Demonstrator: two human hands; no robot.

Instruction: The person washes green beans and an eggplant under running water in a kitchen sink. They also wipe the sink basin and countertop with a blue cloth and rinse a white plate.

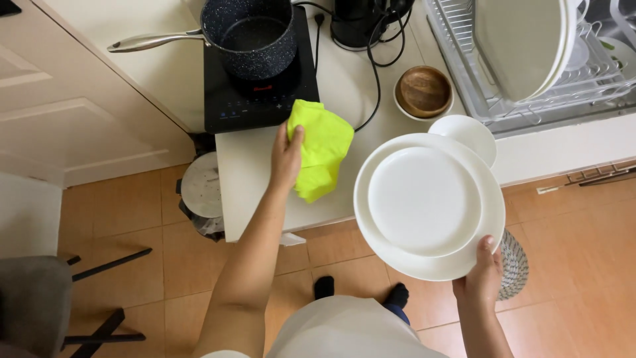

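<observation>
— What's biggest in my view from the head camera?

— The pale countertop (344,86); I'll place everything against it. At its far right stands a white wire dish rack (530,99) with a large white plate (523,46) propped upright in it. At its far left sits a flat black induction cooker (245,99), carrying a dark speckled saucepan (255,36) whose steel handle juts out left past the counter's edge.

— And the hands?

— My right hand (480,278) is out in front of the counter's near edge, above the tan floor tiles. It's clamped on the rim of a stack of white round plates (424,202), thumb on top, fingers underneath; a smaller plate lies inside a wider one, and the stack is held roughly level.

— The left?

— My left hand (286,156) rests on the counter just in front of the cooker, fingers closed over the edge of a crumpled yellow-green cloth (321,149) lying on the surface.

— Smaller things?

— A round wooden bowl (424,91) sits mid-counter beside the rack, and a small white bowl (467,132) just in front of it, partly hidden behind the plates.
</observation>
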